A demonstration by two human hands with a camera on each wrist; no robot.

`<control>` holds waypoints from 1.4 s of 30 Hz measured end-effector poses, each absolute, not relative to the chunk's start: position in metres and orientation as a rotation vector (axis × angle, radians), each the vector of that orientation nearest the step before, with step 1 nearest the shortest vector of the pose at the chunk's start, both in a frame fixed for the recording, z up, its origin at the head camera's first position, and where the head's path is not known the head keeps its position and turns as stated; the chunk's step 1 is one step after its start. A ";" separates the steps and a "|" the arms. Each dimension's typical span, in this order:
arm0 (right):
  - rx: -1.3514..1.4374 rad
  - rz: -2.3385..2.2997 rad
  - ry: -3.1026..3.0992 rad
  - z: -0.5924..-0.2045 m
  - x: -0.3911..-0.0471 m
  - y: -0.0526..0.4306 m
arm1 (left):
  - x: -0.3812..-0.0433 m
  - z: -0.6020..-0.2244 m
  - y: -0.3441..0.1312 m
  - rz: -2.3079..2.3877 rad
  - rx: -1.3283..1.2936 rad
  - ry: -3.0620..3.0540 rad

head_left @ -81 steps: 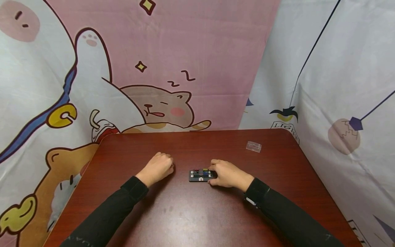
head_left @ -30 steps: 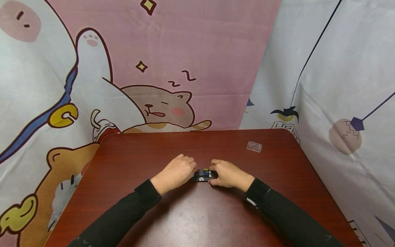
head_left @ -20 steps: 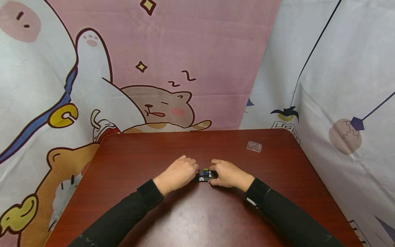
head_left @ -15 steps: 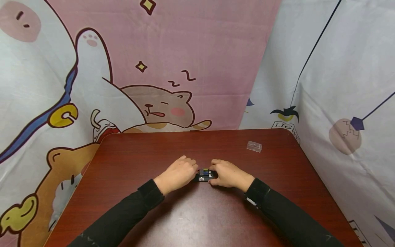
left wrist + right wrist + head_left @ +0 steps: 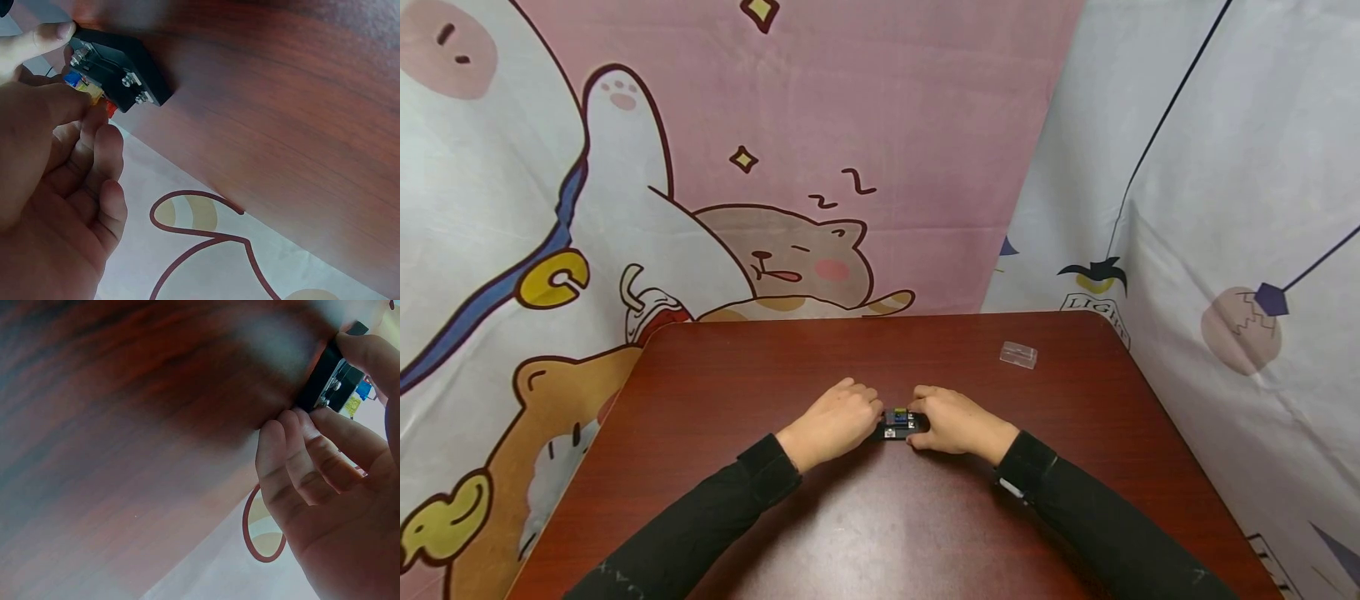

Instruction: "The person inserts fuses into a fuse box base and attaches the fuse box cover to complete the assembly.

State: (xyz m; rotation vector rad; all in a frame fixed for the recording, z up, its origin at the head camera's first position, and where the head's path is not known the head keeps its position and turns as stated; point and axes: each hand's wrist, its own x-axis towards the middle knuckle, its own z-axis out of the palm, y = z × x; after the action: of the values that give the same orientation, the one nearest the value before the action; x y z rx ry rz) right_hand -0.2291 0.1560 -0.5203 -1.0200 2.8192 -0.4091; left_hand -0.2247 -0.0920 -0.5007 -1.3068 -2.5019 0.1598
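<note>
A small black fuse block (image 5: pixel 897 433) with silver screw terminals lies on the table between both hands. My right hand (image 5: pixel 961 422) grips its right end, thumb on the near side and fingertips at the far side. At the left part of the block, my left hand (image 5: pixel 835 422) has thumb and forefinger pinched together at a red blade fuse (image 5: pixel 111 109), mostly hidden by the fingers. Its other fingers are loosely bent in the left wrist view. A yellow fuse (image 5: pixel 96 92) and a blue fuse (image 5: pixel 72 78) sit beside it.
A clear plastic cover (image 5: pixel 1018 356) lies toward the back right of the reddish-brown table (image 5: pixel 865 533). Printed cloth (image 5: pixel 925 150) hangs behind the table's far edge and along its right side.
My left hand has come rightward from the bare table to the fuse block, covering its left end. For the last half second it has barely moved. My right hand keeps its grip.
</note>
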 end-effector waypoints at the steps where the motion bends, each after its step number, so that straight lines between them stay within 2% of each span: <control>1: -1.022 -0.406 2.820 -0.520 -0.229 0.156 | -0.225 -0.501 -0.092 0.156 -1.308 -2.503; 42: -1.051 -0.429 2.819 -0.520 -0.229 0.156 | -0.224 -0.496 -0.083 0.122 -1.345 -2.558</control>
State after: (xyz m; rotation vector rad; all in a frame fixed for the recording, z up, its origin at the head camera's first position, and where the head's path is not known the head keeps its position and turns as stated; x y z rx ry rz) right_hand -0.2294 0.1560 -0.5196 -1.0509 2.8194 -0.4289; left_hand -0.2242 -0.0835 -0.4960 -1.3445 -2.5576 0.1220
